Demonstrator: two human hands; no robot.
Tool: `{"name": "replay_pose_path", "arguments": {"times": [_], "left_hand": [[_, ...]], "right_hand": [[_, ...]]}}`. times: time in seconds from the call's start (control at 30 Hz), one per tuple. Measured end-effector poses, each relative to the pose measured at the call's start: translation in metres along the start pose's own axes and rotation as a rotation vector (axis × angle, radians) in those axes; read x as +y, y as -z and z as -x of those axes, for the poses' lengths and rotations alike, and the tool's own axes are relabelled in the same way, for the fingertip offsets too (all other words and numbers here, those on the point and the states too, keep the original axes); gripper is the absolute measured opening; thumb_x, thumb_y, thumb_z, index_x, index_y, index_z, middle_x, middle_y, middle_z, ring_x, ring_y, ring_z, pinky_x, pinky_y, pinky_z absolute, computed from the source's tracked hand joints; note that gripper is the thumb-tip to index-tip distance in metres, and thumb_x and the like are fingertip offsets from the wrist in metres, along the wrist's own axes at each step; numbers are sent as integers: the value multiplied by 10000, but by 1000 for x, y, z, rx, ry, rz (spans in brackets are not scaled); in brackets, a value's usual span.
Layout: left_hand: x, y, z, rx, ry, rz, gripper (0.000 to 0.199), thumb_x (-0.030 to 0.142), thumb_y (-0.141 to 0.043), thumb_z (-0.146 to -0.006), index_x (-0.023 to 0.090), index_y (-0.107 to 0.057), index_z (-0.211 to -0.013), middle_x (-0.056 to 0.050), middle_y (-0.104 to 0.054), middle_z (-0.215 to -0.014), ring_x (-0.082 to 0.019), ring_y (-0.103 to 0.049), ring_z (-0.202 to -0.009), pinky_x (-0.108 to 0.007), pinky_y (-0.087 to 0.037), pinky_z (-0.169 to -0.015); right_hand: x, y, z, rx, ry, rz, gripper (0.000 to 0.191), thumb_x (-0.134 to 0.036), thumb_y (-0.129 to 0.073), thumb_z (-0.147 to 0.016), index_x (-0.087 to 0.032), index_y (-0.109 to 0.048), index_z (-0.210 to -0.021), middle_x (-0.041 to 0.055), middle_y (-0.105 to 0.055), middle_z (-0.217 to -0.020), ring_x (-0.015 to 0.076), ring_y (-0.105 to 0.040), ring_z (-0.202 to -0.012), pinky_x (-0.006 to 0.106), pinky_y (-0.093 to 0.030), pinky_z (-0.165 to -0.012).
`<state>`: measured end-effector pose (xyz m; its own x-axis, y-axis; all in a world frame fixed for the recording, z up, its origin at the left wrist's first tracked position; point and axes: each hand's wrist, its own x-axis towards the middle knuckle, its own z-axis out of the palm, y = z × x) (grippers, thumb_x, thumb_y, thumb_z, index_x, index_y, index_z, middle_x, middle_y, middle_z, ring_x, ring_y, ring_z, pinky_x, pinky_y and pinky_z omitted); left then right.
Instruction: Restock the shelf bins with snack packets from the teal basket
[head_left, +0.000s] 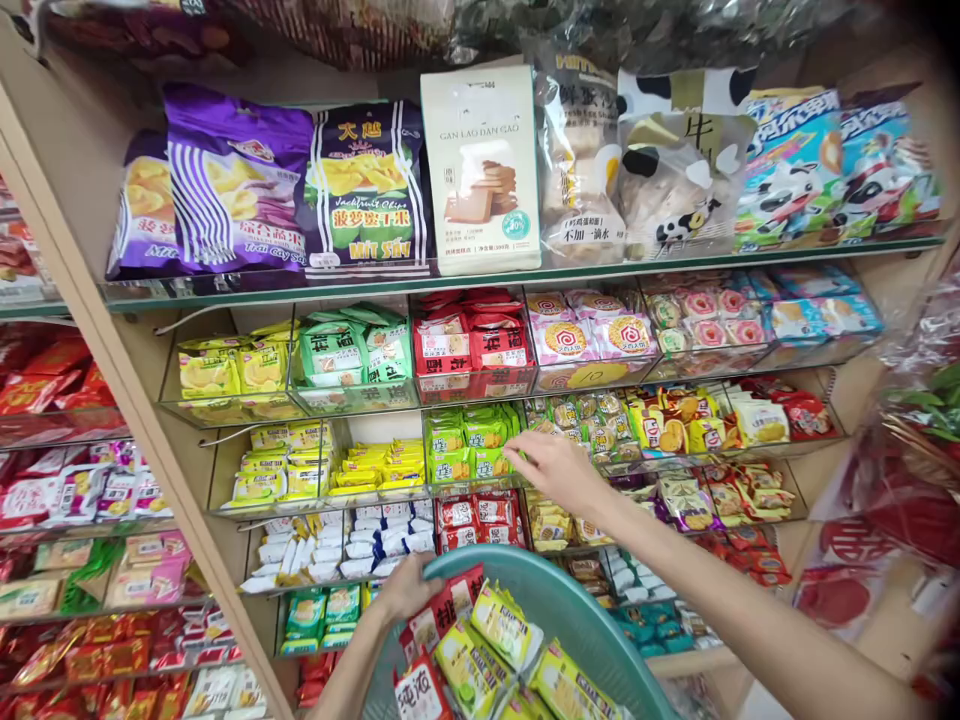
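Observation:
My left hand (409,590) is closed on the rim of a teal plastic basket (592,610) at the bottom centre. Inside the basket lie several yellow-green snack packs (506,625) and red packs (424,690). My right hand (555,468) reaches to the shelves, its fingertips at the right edge of a compartment of bright green packs (465,440). Those fingers are partly bent, and nothing shows in them; whether the tips touch a pack I cannot tell. Just below that compartment sit red and white packs (478,515).
Clear-fronted shelf compartments hold small packs, such as green ones (352,350) and pink ones (585,335). Large snack bags (367,190) stand on the glass shelf (480,283) above. A wooden upright (135,370) divides the left shelves. Plastic-wrapped goods (892,500) crowd the right side.

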<state>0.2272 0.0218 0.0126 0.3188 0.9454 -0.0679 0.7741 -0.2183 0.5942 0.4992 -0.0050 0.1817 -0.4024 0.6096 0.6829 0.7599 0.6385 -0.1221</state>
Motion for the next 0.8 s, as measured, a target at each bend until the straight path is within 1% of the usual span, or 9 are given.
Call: {"name": "replay_pose_path", "arguments": {"times": [0.07,0.13,0.23,0.3,0.4,0.5,0.63,0.8], "left_hand": [[-6,1,2,10,8,21,229,227,-494,-692,136,-649,-833,5,-628,-732,-139,-549,-677,-200,-346,-583],[-11,1,3,9,22,29,228,234,-492,-695,140,-649,-831,5,-627,-732,-150,-557,-690,-209,-354,-596],[-14,0,2,24,68,20,237,286,-511,-699,148,-652,-831,-4,-636,-748,-178,-573,-731,-229,-372,-634],[-16,0,1,31,82,26,257,320,-521,-699,156,-658,-844,-11,-646,-770,-197,-583,-772,-242,-386,-668],[-18,0,0,23,94,49,282,348,-522,-701,164,-666,-859,-15,-653,-779,-213,-594,-793,-256,-396,-691],[-20,1,-2,13,104,63,308,361,-516,-707,169,-669,-893,-14,-656,-789,-213,-601,-783,-261,-399,-687],[-20,2,-4,5,96,57,312,363,-513,-708,171,-674,-894,-15,-665,-807,-214,-602,-795,-257,-400,-690],[-24,2,-6,-6,99,101,340,365,-522,-709,163,-676,-934,-17,-674,-825,-219,-606,-796,-268,-411,-694]], "right_hand": [[6,26,-24,119,28,55,261,-264,-415,-928,-192,-664,-958,55,-694,-904,159,-627,-743,279,-458,-685],[17,51,-52,213,17,137,242,-244,-430,-918,-183,-654,-986,60,-694,-915,170,-628,-774,291,-456,-717],[40,80,-92,287,-53,292,236,-196,-445,-899,-171,-629,-1045,76,-679,-959,197,-617,-847,298,-435,-745],[52,91,-114,284,-127,400,243,-187,-451,-893,-167,-617,-1068,90,-658,-996,212,-606,-877,299,-418,-739],[60,94,-135,208,-205,518,255,-205,-441,-903,-181,-596,-1105,104,-625,-1056,225,-599,-898,298,-402,-717],[57,85,-144,157,-241,588,275,-234,-415,-922,-197,-564,-1150,109,-616,-1064,235,-606,-885,302,-401,-688],[52,75,-149,153,-275,624,306,-236,-365,-942,-211,-536,-1194,111,-615,-1085,251,-621,-883,309,-409,-670],[53,73,-156,140,-307,628,294,-241,-373,-939,-213,-566,-1159,116,-612,-1111,264,-634,-884,311,-416,-663]]}}
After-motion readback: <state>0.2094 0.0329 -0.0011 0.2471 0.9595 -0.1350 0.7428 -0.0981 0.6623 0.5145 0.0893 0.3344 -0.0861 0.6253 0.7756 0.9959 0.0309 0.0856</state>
